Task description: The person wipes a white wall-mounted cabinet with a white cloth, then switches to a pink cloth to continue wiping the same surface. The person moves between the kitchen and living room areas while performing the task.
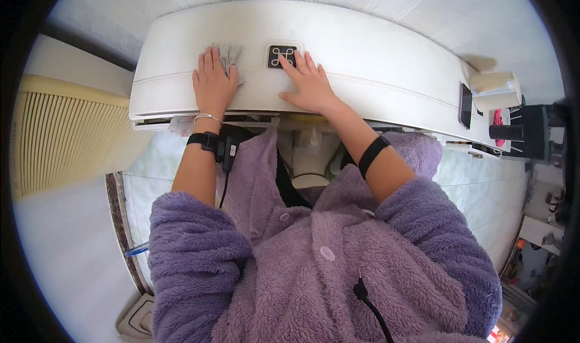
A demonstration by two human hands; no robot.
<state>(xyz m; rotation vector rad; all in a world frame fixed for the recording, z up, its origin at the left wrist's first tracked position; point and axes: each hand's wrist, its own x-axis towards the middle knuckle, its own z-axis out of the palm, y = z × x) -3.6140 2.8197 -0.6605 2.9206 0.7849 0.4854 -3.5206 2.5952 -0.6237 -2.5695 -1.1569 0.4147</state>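
Note:
My left hand (213, 82) presses palm down on a crumpled grey cloth (233, 54), left of centre on a long white cabinet top (380, 57) with a stitched seam. The cloth shows beyond the fingers and around the thumb; the rest is hidden under the hand. To the right, my right hand (312, 84) rests on the same surface with fingers spread and nothing held. Its index fingertip overlaps a dark square emblem (274, 53) with a looped metallic design.
Toward the right end lie a phone (465, 105), a cream-coloured appliance (496, 89), a pink item (499, 116) and a black cylinder (505, 132). A cream slatted panel (72, 134) stands at left. Clear plastic (181, 125) shows below the cabinet's front edge. A cable (376, 313) hangs over my robe.

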